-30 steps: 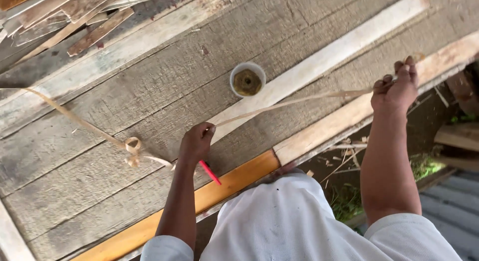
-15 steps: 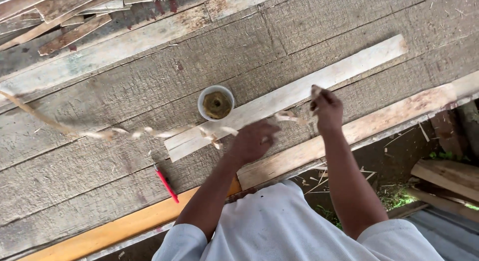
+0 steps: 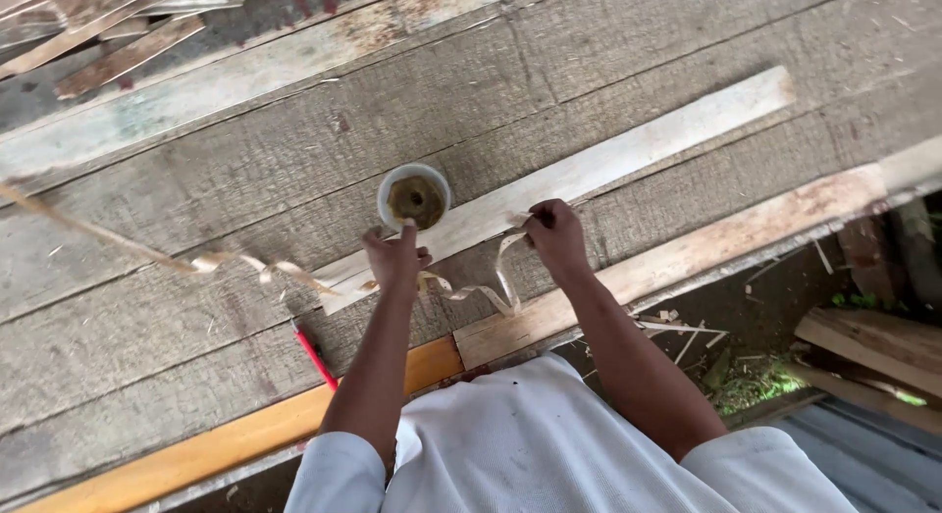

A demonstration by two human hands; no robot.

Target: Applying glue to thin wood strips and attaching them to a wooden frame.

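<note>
Hands [image 3: 394, 260] [image 3: 555, 236] with fingers pinching pale curled strip [image 3: 471, 289], round white cup [image 3: 414, 195] just beyond, red pencil [image 3: 316, 358] near.

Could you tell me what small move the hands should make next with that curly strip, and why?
Probably draw the hands apart to pull it taut: the strip sags in loose curls between the left hand and right hand, and its long tail trails off across the planks.
</note>
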